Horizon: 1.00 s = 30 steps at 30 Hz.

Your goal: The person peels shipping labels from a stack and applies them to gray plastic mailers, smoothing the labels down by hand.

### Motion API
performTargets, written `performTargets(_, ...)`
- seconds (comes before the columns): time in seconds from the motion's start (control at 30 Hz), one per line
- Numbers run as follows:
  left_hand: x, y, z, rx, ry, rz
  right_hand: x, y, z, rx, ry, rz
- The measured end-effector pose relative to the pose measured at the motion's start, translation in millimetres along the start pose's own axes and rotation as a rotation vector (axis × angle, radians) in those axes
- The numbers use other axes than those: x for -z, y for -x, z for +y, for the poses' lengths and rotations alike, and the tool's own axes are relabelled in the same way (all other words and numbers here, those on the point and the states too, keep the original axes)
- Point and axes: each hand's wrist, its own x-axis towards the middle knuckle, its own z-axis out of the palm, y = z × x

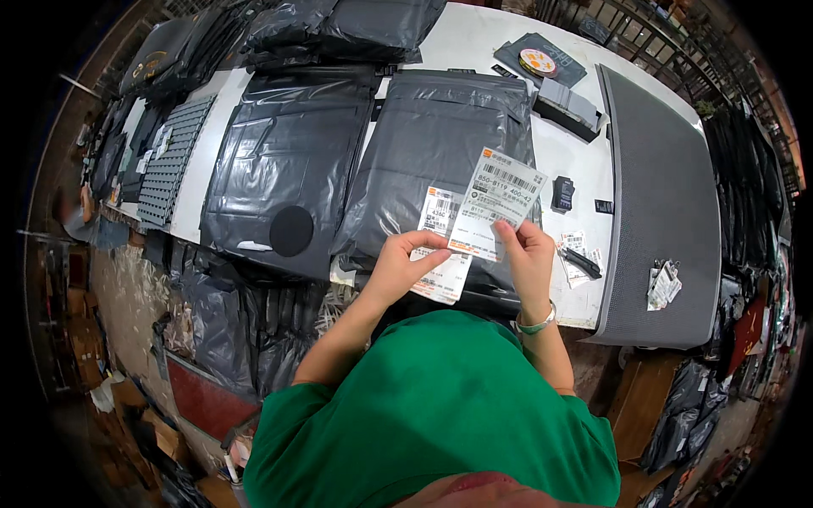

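Your right hand [527, 254] pinches the upper shipping label [498, 201]; your left hand [398, 267] pinches the lower label [440, 245]. Peel slowly, keeping corners flat above the grey mailer bag [432, 135].

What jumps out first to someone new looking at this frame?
The two white shipping labels at centre: the right hand lifts one label while the left hand pinches the other label just below and left of it. Behind them, two large dark grey poly mailer bags lie side by side on the white table. A big grey textured panel fills the table's right end.
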Motion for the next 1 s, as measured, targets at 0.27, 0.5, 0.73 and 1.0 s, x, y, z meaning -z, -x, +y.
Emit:
performTargets(0.27,0,8,4,-0.019,-0.017,0.082,-11,-5,-3,0.032,0.106,-0.020)
performTargets(0.5,2,10,2,-0.167,-0.109,0.139,-32,16,-16,0.472,0.328,-0.305)
performTargets(0.73,30,24,-15,-0.004,0.616,0.137,-46,-23,33,-0.434,-0.454,-0.364)
performTargets(1.0,41,14,-15,-0.178,-0.293,0.292,-87,-18,13,0.524,0.246,-0.482)
